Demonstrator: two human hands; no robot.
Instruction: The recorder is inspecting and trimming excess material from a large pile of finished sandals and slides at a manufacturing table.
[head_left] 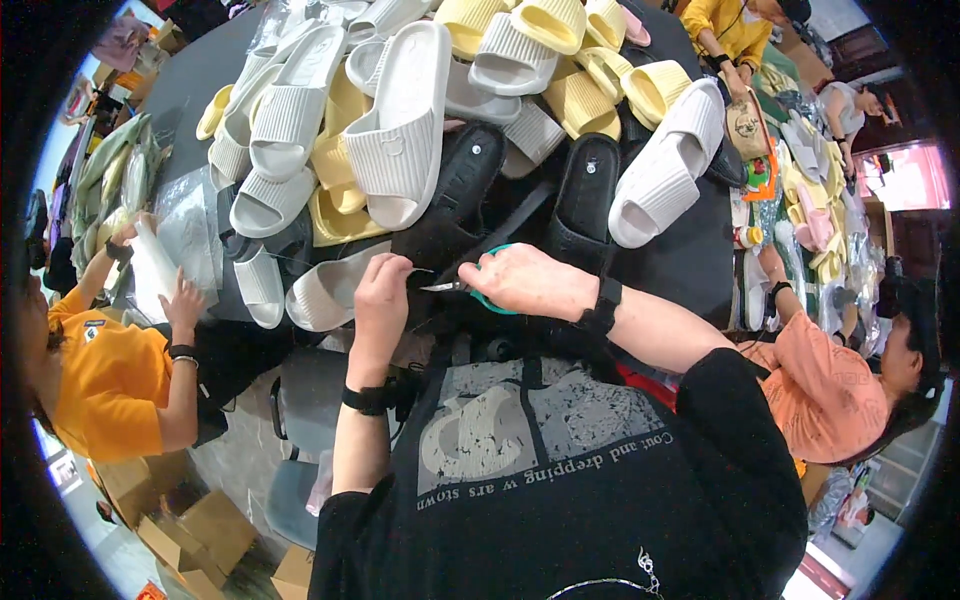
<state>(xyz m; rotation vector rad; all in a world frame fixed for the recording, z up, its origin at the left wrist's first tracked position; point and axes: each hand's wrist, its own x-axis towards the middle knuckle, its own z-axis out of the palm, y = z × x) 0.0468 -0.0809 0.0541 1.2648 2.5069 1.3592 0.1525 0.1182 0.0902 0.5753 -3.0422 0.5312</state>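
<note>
The right hand (530, 283) is gripping scissors (470, 285), blades pointing left at the black slide (440, 215). The left hand (382, 300), nearer, is pinching the slide's near edge at the worktop (690, 260) front.

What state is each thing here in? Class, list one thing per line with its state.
Left hand: closed, pinching a black slide.
Right hand: gripping scissors.
Scissors: held, tip at the black slide; blades too small to tell.
Black slide: lying on the table, partly under the hands.
White slides: heaped loosely.
Yellow slides: heaped among the white ones.
Table: dark, mostly covered.
</note>
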